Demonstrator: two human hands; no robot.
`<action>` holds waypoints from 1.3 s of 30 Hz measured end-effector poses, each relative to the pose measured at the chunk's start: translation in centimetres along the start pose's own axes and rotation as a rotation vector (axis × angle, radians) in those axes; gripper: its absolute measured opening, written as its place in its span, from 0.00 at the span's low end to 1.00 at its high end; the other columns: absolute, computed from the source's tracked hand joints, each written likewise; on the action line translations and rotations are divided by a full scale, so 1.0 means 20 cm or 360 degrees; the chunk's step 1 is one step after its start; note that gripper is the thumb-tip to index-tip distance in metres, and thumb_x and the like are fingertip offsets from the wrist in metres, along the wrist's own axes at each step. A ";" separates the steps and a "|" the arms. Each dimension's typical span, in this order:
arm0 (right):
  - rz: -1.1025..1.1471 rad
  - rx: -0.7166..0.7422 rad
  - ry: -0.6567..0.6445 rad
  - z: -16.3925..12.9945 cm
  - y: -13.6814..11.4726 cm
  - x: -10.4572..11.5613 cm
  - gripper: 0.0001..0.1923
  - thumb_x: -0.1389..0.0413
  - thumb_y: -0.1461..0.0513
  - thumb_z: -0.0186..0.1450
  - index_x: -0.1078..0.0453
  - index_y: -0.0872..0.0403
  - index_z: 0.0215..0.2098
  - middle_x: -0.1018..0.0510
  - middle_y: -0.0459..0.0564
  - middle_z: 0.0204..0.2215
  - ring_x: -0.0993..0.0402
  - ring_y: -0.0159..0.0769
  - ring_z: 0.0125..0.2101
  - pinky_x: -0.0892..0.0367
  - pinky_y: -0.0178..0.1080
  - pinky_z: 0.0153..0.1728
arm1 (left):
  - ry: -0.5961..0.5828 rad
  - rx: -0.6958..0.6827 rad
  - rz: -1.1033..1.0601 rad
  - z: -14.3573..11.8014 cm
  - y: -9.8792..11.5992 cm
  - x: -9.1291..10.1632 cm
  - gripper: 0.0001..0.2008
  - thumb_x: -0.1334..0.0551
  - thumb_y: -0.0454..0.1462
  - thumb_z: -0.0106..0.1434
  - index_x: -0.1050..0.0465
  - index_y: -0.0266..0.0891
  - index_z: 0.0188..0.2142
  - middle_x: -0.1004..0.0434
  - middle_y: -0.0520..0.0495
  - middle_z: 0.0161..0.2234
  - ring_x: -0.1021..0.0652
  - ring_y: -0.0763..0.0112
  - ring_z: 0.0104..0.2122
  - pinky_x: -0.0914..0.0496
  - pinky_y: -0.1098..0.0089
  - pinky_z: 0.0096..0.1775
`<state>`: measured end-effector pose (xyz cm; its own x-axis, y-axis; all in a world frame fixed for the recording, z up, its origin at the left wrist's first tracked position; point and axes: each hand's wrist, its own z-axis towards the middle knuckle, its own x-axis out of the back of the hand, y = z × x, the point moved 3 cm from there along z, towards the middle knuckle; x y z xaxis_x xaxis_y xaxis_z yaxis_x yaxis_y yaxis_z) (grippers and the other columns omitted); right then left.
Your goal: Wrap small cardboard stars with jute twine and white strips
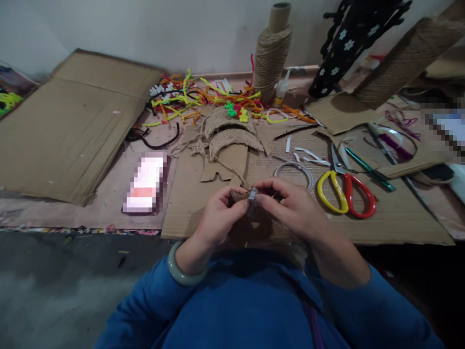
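Both hands pinch one small twine-wrapped cardboard piece point(242, 195) — left hand point(218, 218) and right hand point(294, 211) closed on it with thumb and fingertips, just before the corrugated cardboard sheet point(381, 213). On that sheet, right of the hands, lie yellow-and-red scissors point(345, 186); behind it stands a jute twine spool point(271, 55) — beside pipe cleaners point(203, 99).

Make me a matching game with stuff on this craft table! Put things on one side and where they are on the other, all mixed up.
Things:
1. scissors
2. twine spool
3. flat cardboard sheet
4. pipe cleaners

Places:
A. far left, lying flat
B. just right of the right hand
C. standing at the back by the wall
D. in a colourful heap left of the spool

Pairs: 1-B, 2-C, 3-A, 4-D
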<state>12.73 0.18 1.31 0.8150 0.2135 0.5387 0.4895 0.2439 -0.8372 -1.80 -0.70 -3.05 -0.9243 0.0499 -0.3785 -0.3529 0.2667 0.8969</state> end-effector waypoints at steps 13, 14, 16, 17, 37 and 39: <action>0.0042 0.0037 0.0078 0.00 -0.01 -0.03 0.06 0.48 0.64 0.60 0.31 0.55 0.35 0.26 0.46 0.28 0.31 0.30 0.25 0.36 0.32 0.24 | -0.0002 -0.0014 -0.0078 0.00 -0.01 0.01 0.08 0.31 0.34 0.48 0.26 0.38 0.30 0.25 0.54 0.24 0.27 0.78 0.24 0.33 0.76 0.29; 0.0067 0.0027 0.0103 -0.01 -0.01 -0.02 0.06 0.48 0.64 0.60 0.31 0.55 0.35 0.27 0.46 0.28 0.31 0.29 0.25 0.37 0.32 0.24 | -0.0010 -0.0023 -0.0075 0.00 -0.01 0.01 0.08 0.31 0.34 0.48 0.26 0.38 0.30 0.25 0.54 0.24 0.27 0.77 0.25 0.33 0.76 0.29; 0.0108 0.0002 0.0147 -0.01 0.00 -0.03 0.06 0.48 0.64 0.61 0.30 0.55 0.35 0.27 0.45 0.27 0.31 0.29 0.25 0.37 0.31 0.23 | -0.0022 -0.0034 -0.0061 0.00 -0.01 0.00 0.08 0.31 0.34 0.48 0.26 0.38 0.30 0.25 0.54 0.24 0.27 0.77 0.25 0.33 0.75 0.29; 0.0124 -0.0009 0.0162 -0.01 0.01 -0.03 0.06 0.48 0.63 0.62 0.30 0.54 0.35 0.27 0.45 0.27 0.32 0.29 0.25 0.37 0.31 0.23 | -0.0025 -0.0037 -0.0051 -0.01 -0.01 0.00 0.08 0.31 0.34 0.48 0.26 0.38 0.30 0.25 0.54 0.24 0.27 0.77 0.25 0.33 0.75 0.29; 0.0413 -0.0137 0.0116 0.01 0.03 -0.04 0.06 0.47 0.62 0.61 0.30 0.55 0.28 0.27 0.42 0.19 0.32 0.28 0.21 0.38 0.30 0.22 | -0.0101 -0.0079 0.0100 -0.01 -0.03 0.01 0.07 0.33 0.35 0.51 0.26 0.39 0.32 0.26 0.54 0.24 0.28 0.77 0.25 0.35 0.75 0.30; 0.0433 -0.0138 0.0107 0.01 0.04 -0.04 0.07 0.47 0.62 0.61 0.30 0.55 0.27 0.28 0.42 0.19 0.33 0.28 0.21 0.39 0.30 0.22 | -0.0106 -0.0075 0.0101 -0.02 -0.03 0.01 0.07 0.33 0.36 0.52 0.26 0.39 0.32 0.26 0.54 0.25 0.28 0.77 0.25 0.35 0.75 0.29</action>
<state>12.35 0.42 0.25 0.9373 0.1962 0.2880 0.2722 0.1040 -0.9566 -1.86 -1.14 -3.59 -0.9338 0.1297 -0.3335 -0.3018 0.2154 0.9287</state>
